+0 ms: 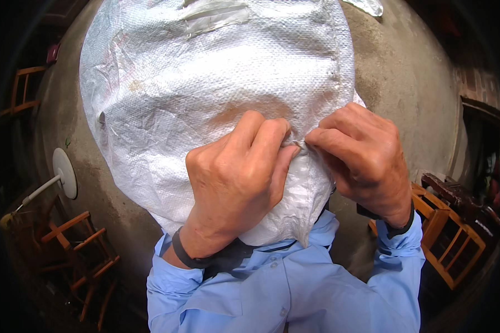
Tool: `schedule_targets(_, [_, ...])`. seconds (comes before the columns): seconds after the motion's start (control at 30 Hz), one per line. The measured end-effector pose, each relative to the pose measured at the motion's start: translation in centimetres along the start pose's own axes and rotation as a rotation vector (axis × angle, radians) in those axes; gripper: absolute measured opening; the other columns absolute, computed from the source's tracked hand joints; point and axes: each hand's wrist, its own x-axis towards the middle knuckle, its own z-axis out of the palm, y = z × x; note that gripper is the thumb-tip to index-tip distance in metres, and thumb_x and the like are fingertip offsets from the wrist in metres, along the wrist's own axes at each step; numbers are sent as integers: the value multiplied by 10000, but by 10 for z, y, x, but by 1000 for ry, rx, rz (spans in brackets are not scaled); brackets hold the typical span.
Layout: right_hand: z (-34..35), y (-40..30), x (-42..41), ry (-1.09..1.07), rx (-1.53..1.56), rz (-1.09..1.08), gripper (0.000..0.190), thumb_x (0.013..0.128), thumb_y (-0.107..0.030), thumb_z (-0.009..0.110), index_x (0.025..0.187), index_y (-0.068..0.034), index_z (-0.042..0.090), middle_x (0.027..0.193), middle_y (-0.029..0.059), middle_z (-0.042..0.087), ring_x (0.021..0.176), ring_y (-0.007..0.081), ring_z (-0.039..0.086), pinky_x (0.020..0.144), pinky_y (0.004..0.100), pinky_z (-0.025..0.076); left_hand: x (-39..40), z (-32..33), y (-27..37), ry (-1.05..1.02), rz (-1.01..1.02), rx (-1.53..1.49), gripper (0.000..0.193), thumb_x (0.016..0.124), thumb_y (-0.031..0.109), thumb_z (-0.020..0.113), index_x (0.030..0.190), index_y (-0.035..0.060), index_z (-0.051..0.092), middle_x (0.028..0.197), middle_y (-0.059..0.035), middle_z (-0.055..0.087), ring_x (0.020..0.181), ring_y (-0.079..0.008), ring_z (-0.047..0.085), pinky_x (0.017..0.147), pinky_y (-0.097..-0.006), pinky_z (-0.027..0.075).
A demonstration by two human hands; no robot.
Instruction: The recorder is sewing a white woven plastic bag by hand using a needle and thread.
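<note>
A large white woven plastic sack lies spread before me, with brownish stains and a clear patch near its top. My left hand pinches the sack's fabric between thumb and fingers near its lower right part. Just to the right, my right hand grips the fabric close to the seam, its fingertips near those of my left. Between the two hands a small dark spot or gap shows at a fold; its exact nature cannot be told. A loose corner of the sack hangs down towards my blue shirt.
Wooden chairs stand at the lower left, and a white round base on a pole is above them. At the right is a wooden chair or frame beside dark furniture. Concrete floor surrounds the sack. A piece of clear plastic lies at the top.
</note>
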Motion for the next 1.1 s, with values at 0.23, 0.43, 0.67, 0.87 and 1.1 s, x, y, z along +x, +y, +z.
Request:
schedule_targets(0.23, [-2,4,1,-21,25,-2,279,757,64,885,1008,-25,801,942,104,747,857,336,739,748,436,579,0,-8,-3,-36,-19,-98,260,892,-37,899,1115,51,797,864,-61,685,660,-178,745,583,-331,555])
schedule_targets(0.43, [0,7,1,-8,44,-3,267,767,60,876,1009,-28,803,939,100,745,855,331,734,746,436,573,0,-8,-4,-21,-23,-123,255,898,-75,866,1119,36,809,862,-67,691,659,-172,738,588,-320,550])
schedule_targets(0.67, [1,9,1,-3,61,-13,264,768,57,874,1007,-28,800,925,94,751,847,327,736,741,436,572,0,-7,-4,3,-39,-135,244,899,-99,877,1098,33,824,859,-57,697,655,-140,724,584,-307,536])
schedule_targets(0.87, [3,12,0,13,84,-27,267,765,50,882,1006,-26,798,928,90,758,836,323,736,736,436,568,0,-7,-8,17,-30,-150,206,905,-21,888,1068,78,811,876,-65,671,693,-247,721,598,-393,548])
schedule_targets(1.1, [4,11,-1,22,90,-27,279,765,53,885,1018,-28,800,942,92,770,839,322,740,736,434,569,-1,-11,-8,5,-31,-179,242,880,-89,913,1077,43,865,889,-64,712,672,-166,682,609,-333,525])
